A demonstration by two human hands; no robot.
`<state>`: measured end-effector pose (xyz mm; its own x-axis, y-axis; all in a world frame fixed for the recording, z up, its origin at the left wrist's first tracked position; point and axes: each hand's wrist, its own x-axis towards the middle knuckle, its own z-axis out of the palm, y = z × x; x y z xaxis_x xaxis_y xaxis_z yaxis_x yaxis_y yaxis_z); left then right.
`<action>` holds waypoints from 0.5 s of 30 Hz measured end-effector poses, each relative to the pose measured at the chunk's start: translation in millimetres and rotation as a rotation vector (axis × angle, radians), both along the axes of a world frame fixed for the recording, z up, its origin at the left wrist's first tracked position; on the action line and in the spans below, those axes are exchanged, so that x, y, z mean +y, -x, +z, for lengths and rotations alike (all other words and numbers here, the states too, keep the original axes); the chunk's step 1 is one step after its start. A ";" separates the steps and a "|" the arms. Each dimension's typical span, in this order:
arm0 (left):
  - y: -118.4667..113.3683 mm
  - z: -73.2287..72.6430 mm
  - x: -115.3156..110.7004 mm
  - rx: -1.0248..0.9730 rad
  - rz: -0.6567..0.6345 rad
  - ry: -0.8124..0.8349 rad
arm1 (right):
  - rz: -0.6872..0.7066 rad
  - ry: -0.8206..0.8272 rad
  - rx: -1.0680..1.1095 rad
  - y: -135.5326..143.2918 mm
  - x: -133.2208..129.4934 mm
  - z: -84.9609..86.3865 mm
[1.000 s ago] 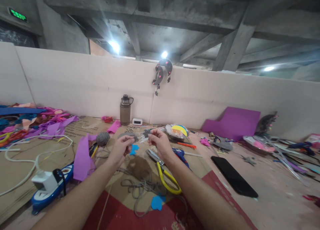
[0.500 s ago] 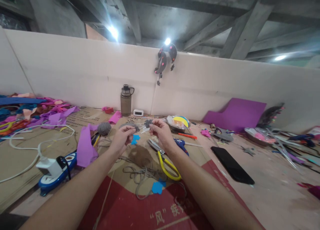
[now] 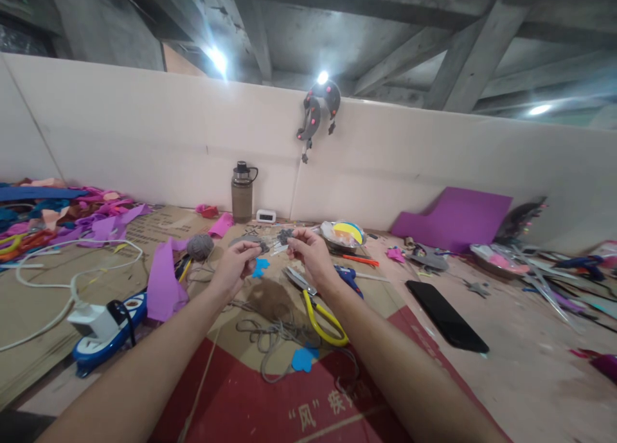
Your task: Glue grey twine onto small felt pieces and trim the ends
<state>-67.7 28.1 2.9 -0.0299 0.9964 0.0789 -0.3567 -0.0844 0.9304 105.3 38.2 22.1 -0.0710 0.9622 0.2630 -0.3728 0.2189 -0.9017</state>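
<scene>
My left hand [image 3: 236, 266] pinches a small dark grey piece [image 3: 263, 246], perhaps a felt cutout, between thumb and fingertips. In my right hand [image 3: 311, 253] is another dark grey piece [image 3: 284, 236] with a lobed outline, held by the fingertips. The two pieces are a short gap apart above the cardboard. Yellow-handled scissors [image 3: 324, 321] lie partly behind my right wrist. Under my hands lies a blue flower-shaped cutout [image 3: 260, 267], with a second blue cutout [image 3: 303, 359] closer to me. Loose grey yarn [image 3: 274, 334] tangles between my forearms, and a grey yarn ball [image 3: 200, 246] sits left.
A blue glue gun [image 3: 348, 279] lies beyond my right wrist, near a bowl [image 3: 342, 236] of scraps. A black phone [image 3: 447, 316] rests right. To the left are a power strip [image 3: 110, 334] with a white cable, purple sheets and a scrap heap [image 3: 72, 211]. A bottle [image 3: 241, 195] stands behind.
Both hands keep their pinch on the grey pieces almost in the same place. The whole view has shifted very slightly.
</scene>
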 end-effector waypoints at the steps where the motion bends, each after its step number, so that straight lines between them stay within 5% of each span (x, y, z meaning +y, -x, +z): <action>1: 0.0 -0.3 0.2 -0.001 -0.002 -0.003 | -0.001 0.001 0.002 0.0 0.0 -0.1; 15: -0.1 -3.3 0.8 0.011 -0.016 -0.012 | -0.014 0.003 0.010 -0.1 3.5 -1.5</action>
<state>-67.6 28.9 -0.4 -0.0133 0.9957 0.0914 -0.3479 -0.0903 0.9332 105.4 41.7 20.6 -0.0548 0.9639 0.2606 -0.3791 0.2214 -0.8985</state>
